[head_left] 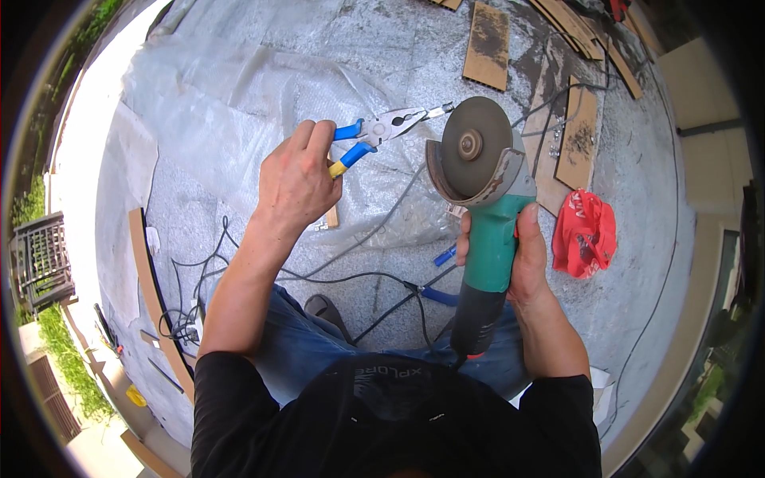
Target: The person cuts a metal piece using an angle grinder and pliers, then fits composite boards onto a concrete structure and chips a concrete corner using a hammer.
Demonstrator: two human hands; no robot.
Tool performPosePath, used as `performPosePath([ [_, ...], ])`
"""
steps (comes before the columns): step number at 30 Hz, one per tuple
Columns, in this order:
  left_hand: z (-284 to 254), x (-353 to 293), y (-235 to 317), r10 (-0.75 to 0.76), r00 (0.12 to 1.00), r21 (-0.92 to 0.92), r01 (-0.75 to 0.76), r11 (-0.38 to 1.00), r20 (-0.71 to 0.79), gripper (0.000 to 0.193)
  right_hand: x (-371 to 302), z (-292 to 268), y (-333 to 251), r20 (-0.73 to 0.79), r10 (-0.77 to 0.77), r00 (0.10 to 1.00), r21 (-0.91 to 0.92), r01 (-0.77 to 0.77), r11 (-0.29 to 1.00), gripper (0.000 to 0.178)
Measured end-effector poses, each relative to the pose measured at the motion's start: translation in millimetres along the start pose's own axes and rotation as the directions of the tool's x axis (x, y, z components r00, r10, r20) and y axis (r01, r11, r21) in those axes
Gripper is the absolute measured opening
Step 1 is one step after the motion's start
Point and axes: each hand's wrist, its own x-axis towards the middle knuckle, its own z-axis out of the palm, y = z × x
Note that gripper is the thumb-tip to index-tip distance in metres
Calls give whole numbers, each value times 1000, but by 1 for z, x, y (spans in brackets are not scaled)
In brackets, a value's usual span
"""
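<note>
Above the floor [625, 315], the right hand [531, 255] wraps the green-and-black angle grinder [490, 247], most fingers hidden behind it. The left hand [295, 177], fingertips hidden, grips blue-and-yellow-handled pliers [390, 125] pinching a tiny, indistinct metal piece [437, 112] beside the grey disc [490, 127].

Grey floor [637, 295]: clear plastic sheeting [223, 119], brown boards [486, 48], crumpled red bundle [584, 235] at right, black cables [413, 287].

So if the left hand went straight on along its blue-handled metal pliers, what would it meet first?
Likely the round grey-brown disc of the green-and-black grinder, around its upper edge, though depth is unclear.
</note>
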Motion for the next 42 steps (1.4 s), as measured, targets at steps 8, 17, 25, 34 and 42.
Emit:
performPosePath([
  [8, 2, 0, -2, 13, 1000, 13, -13, 1000, 1, 41, -1, 1, 2, -20, -5, 1000, -6, 5, 1000, 80],
  [17, -1, 0, 2, 22, 1000, 22, -22, 1000, 13, 40, -2, 1, 2, -19, -12, 1000, -8, 11, 1000, 79],
  [25, 0, -2, 1, 28, 1000, 32, -28, 999, -3, 40, -3, 3, 3, -27, -15, 1000, -5, 15, 1000, 78],
  [34, 1, -3, 2, 41, 999, 24, -41, 999, 13, 40, -4, 2, 2, -35, -41, 999, 12, 41, 999, 77],
  [42, -1, -2, 4, 16, 1000, -7, -16, 1000, 7, 39, -5, 2, 2, -50, -59, 997, -3, 59, 998, 77],
])
